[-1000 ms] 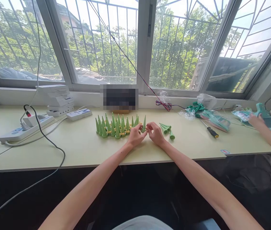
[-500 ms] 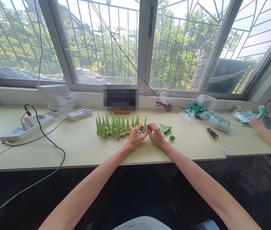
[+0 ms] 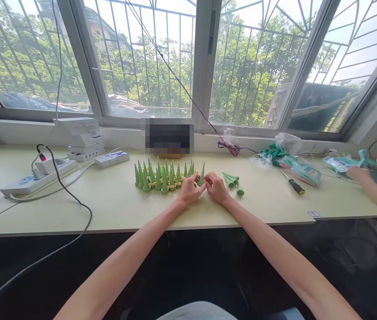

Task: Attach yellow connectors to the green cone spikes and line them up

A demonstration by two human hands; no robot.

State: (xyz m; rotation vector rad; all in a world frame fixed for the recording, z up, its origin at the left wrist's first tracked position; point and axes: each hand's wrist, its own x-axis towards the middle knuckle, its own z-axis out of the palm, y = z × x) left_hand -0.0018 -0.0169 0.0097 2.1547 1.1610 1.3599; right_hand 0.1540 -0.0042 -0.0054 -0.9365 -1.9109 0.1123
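Note:
Between my hands stands an upright green cone (image 3: pixel 202 172), its lower part hidden by my fingers. My left hand (image 3: pixel 191 190) closes on its left side, and my right hand (image 3: pixel 215 187) pinches near its base from the right. Left of my hands, several more green cones (image 3: pixel 164 181) stand upright in a close group, with yellow bits showing among their bases. Several loose green cones (image 3: pixel 231 179) lie on their sides just right of my right hand.
On the pale table (image 3: pixel 115 209) lie a screwdriver (image 3: pixel 296 186) and bagged teal parts (image 3: pixel 301 170) at right. A power strip (image 3: pixel 38 178) with cables and a stack of white boxes (image 3: pixel 83 138) occupy the left. At far right, another person's hands (image 3: pixel 361 174) hold a teal object.
My hands stay around the upright cone with barely any movement. The view shifts slightly. At far right, the other person's teal object has turned a little.

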